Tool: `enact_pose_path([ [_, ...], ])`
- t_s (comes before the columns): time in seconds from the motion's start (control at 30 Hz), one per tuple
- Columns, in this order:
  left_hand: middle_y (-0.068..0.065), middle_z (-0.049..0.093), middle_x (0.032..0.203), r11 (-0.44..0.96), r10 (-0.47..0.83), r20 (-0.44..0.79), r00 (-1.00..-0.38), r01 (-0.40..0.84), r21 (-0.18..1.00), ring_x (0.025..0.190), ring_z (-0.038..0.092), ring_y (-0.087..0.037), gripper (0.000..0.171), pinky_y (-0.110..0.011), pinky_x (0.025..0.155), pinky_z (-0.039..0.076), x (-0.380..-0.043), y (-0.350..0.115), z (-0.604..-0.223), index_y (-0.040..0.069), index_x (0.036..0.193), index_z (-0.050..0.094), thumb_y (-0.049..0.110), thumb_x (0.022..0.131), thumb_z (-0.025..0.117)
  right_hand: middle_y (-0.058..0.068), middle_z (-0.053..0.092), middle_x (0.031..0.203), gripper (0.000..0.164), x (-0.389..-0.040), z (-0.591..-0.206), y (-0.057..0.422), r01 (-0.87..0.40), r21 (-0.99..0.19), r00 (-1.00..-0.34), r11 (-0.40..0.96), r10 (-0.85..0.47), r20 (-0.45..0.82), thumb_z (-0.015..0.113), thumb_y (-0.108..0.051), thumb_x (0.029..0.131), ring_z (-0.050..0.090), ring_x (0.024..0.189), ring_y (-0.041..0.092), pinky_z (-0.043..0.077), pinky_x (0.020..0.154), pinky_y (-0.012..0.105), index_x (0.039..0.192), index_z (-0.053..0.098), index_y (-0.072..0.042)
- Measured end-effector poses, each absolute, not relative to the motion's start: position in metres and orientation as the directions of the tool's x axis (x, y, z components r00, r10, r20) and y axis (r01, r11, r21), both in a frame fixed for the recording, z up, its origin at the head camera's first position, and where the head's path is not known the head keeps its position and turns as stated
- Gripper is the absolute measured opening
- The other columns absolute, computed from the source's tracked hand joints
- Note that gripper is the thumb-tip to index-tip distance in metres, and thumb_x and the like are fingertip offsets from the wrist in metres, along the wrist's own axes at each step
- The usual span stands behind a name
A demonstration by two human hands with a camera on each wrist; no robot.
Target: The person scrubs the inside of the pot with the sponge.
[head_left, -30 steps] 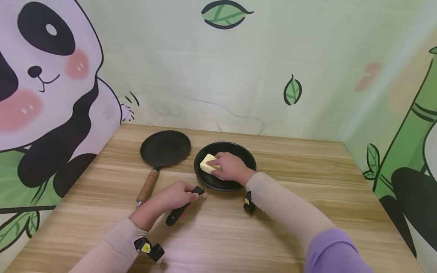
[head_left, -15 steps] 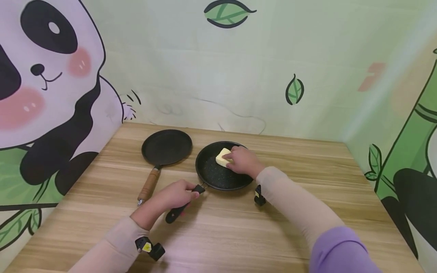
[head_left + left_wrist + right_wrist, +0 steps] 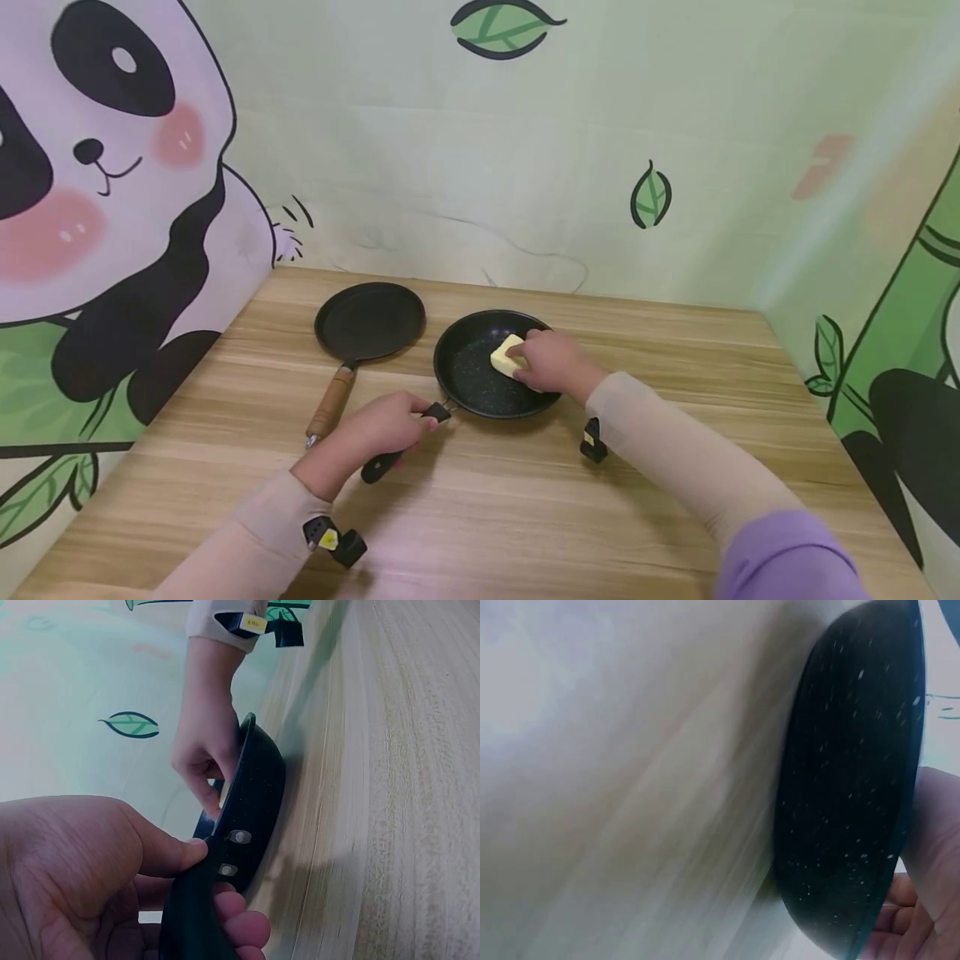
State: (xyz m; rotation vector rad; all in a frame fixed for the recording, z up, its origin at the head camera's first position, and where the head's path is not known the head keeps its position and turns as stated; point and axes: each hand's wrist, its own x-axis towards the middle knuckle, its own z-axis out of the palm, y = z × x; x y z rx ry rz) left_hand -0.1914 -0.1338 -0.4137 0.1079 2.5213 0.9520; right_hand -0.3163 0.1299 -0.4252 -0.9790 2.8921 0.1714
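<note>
A black speckled frying pan (image 3: 472,371) lies on the wooden table. My left hand (image 3: 388,427) grips its black handle (image 3: 378,468), thumb along the top and fingers curled beneath in the left wrist view. Inside the pan, toward its right side, my right hand (image 3: 558,362) holds a pale yellow sponge (image 3: 507,355) between thumb and fingers, against the pan's surface. From the right wrist, the pan's outer wall (image 3: 847,780) hides the sponge and most of the fingertips.
Left of the frying pan lies a flat black pan (image 3: 370,321) with a wooden handle (image 3: 330,403), close to my left forearm. A wall (image 3: 420,167) printed with pandas and leaves rises behind the table (image 3: 480,517).
My right hand has slid the sponge from the pan's left side over to its right side. My left hand keeps its hold on the handle, and the pan stays in place.
</note>
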Motion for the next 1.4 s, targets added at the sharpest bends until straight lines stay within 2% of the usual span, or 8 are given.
enact_pose_path([
  [0.33,-0.005,0.053,0.063,0.776,0.190,-0.366,-0.911,-0.089,0.625,0.050,0.062,-0.023,0.040,-0.031,0.050,0.052,-0.192,-0.136,-0.413,0.007,0.140,0.059,0.023,0.103,0.059,0.008,0.068,0.107,0.041,-0.293,-0.431,0.126,-0.656,-0.056,-0.749,0.753,-0.658,-0.073,0.071,-0.037,0.094,0.061,0.085,0.017,0.055,0.076,0.039,0.131,0.070,-0.019],
  [0.6,-0.004,0.053,0.061,0.769,0.212,-0.369,-0.905,-0.079,0.635,0.050,0.062,-0.023,0.039,-0.030,0.049,0.051,-0.195,-0.137,-0.414,0.006,0.138,0.060,0.021,0.102,0.060,0.007,0.069,0.106,0.037,-0.282,-0.437,0.110,-0.714,-0.139,-0.694,0.686,-0.720,0.014,0.072,-0.034,0.093,0.064,0.089,0.018,0.055,0.074,0.037,0.127,0.073,-0.019],
  [0.8,-0.008,0.055,0.065,0.684,0.272,-0.377,-0.885,-0.098,0.723,0.050,0.056,-0.021,0.022,-0.032,0.050,0.050,-0.198,-0.144,-0.419,0.004,0.116,0.068,0.019,0.102,0.059,0.008,0.070,0.110,0.037,-0.282,-0.443,0.092,-0.738,-0.136,-0.672,0.661,-0.739,0.050,0.071,-0.033,0.093,0.066,0.096,0.020,0.056,0.080,0.038,0.127,0.072,-0.021],
  [0.93,-0.008,0.055,0.065,0.671,0.296,-0.381,-0.876,-0.094,0.736,0.049,0.056,-0.021,0.018,-0.031,0.050,0.050,-0.198,-0.145,-0.416,0.005,0.109,0.069,0.018,0.103,0.058,0.010,0.070,0.113,0.039,-0.288,-0.445,0.081,-0.706,-0.112,-0.707,0.699,-0.704,0.066,0.070,-0.035,0.094,0.067,0.100,0.021,0.056,0.083,0.039,0.130,0.070,-0.022],
  [1.1,-0.007,0.055,0.065,0.685,0.306,-0.387,-0.870,-0.081,0.724,0.049,0.057,-0.021,0.021,-0.031,0.050,0.049,-0.200,-0.144,-0.415,0.005,0.114,0.068,0.020,0.103,0.058,0.009,0.068,0.115,0.040,-0.304,-0.447,0.076,-0.647,-0.076,-0.762,0.758,-0.644,0.069,0.070,-0.038,0.094,0.067,0.099,0.023,0.057,0.080,0.039,0.133,0.069,-0.026],
  [1.3,-0.008,0.055,0.063,0.715,0.291,-0.396,-0.871,-0.076,0.695,0.048,0.056,-0.019,0.041,-0.030,0.050,0.047,-0.199,-0.142,-0.416,0.002,0.140,0.057,0.022,0.104,0.056,0.008,0.065,0.120,0.040,-0.324,-0.450,0.082,-0.606,-0.026,-0.796,0.795,-0.605,0.031,0.068,-0.038,0.096,0.065,0.104,0.025,0.057,0.080,0.041,0.135,0.067,-0.029],
  [1.4,-0.007,0.055,0.062,0.745,0.271,-0.393,-0.879,-0.068,0.664,0.050,0.058,-0.021,0.047,-0.030,0.051,0.048,-0.199,-0.140,-0.415,0.004,0.146,0.052,0.024,0.104,0.056,0.009,0.065,0.119,0.040,-0.331,-0.448,0.090,-0.580,0.002,-0.814,0.814,-0.580,0.011,0.067,-0.037,0.096,0.064,0.103,0.025,0.057,0.079,0.041,0.135,0.067,-0.029],
])
